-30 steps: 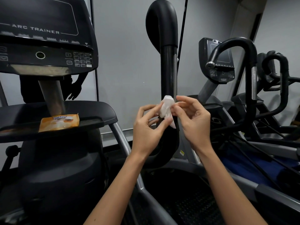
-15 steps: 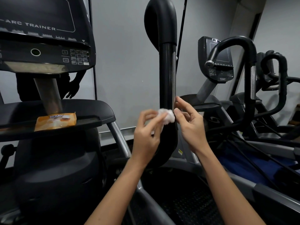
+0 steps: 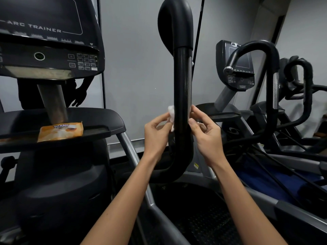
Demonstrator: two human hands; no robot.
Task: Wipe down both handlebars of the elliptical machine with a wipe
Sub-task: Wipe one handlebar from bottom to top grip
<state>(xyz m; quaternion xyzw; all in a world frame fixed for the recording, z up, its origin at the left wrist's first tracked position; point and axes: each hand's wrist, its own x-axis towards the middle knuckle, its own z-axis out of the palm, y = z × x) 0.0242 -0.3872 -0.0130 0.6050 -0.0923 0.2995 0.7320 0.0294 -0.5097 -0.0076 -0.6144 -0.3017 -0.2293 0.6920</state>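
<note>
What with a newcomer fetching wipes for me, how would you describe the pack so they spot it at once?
Find the big console marked ARC TRAINER on the left. Under it a dark shelf sticks out around a grey post, and the wipes pack lies flat on it at the post's foot. It is the only orange thing there, a soft packet printed Tender.

Blk console shelf (image 3: 99,120): orange "Tender" wipes pack (image 3: 60,132) flat on it, just in front of support post (image 3: 53,103).
</note>
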